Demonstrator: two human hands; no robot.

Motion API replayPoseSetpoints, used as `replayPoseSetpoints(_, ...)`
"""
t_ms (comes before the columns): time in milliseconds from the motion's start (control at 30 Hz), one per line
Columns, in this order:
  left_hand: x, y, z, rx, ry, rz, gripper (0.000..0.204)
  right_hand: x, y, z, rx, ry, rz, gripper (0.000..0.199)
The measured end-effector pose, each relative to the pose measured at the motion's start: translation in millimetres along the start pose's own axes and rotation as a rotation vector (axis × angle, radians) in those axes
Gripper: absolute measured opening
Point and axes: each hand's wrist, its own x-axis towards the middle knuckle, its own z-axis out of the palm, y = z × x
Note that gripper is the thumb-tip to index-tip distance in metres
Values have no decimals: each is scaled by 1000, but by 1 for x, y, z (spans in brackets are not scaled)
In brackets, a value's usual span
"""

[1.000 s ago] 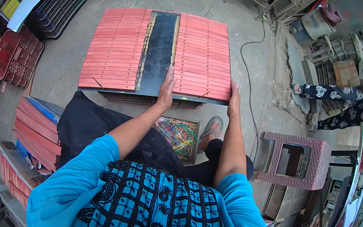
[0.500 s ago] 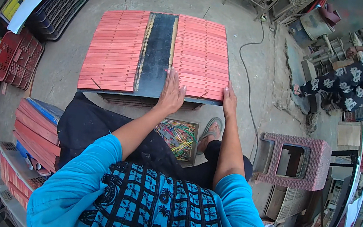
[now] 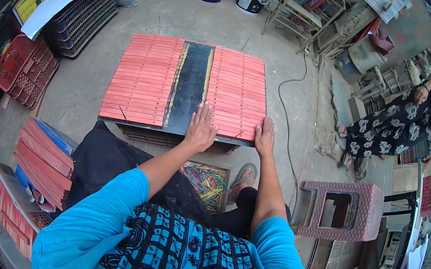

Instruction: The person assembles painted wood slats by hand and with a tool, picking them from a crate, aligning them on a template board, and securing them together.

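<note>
Two columns of red-painted wooden slats lie side by side on a dark board (image 3: 191, 83). Small dark dots run down the left slat column (image 3: 143, 79) and the right slat column (image 3: 238, 85). My left hand (image 3: 202, 131) rests flat, fingers stretched forward, at the inner edge of the right column's near end. Along that column's outer edge lies my right hand (image 3: 265, 137), its fingers extended. Neither hand grips anything. Thin rods (image 3: 124, 114) stick up near the board's corners. Beneath the board a dark crate (image 3: 170, 140) partly shows.
A tray of colourful thin sticks (image 3: 207, 186) sits between my legs. More red slats (image 3: 41, 161) are piled at left, near a red crate (image 3: 24, 70). A pink stool (image 3: 346, 210) stands at right. A cable (image 3: 288, 98) crosses the floor. Another person (image 3: 395, 122) is at far right.
The view has tilted up, so the board and buckets sit lower in the picture. My hands keep their places at the right column's edges. The other person's arm has shifted.
</note>
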Motion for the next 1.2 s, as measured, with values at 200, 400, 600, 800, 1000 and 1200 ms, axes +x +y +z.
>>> replayPoseSetpoints(200,1,-10,-3,17,-40,73,63,4,-38,3,-239,-157,-113,50)
replayPoseSetpoints(400,-7,-6,-31,-39,-15,81,58,18,-39,4,-165,-198,-63,49)
replayPoseSetpoints(600,-40,-18,-115,-519,-271,178,41,108,-61,17,221,23,10,40)
replayPoseSetpoints(800,-41,-31,-122,-793,-610,-2,35,224,-85,83,286,54,26,42)
replayPoseSetpoints(1000,-18,-46,-126,-857,-759,-67,39,315,-23,146,317,31,216,44)
replayPoseSetpoints(1200,-7,-55,-128,-881,-764,-106,46,325,-53,152,114,77,145,22)
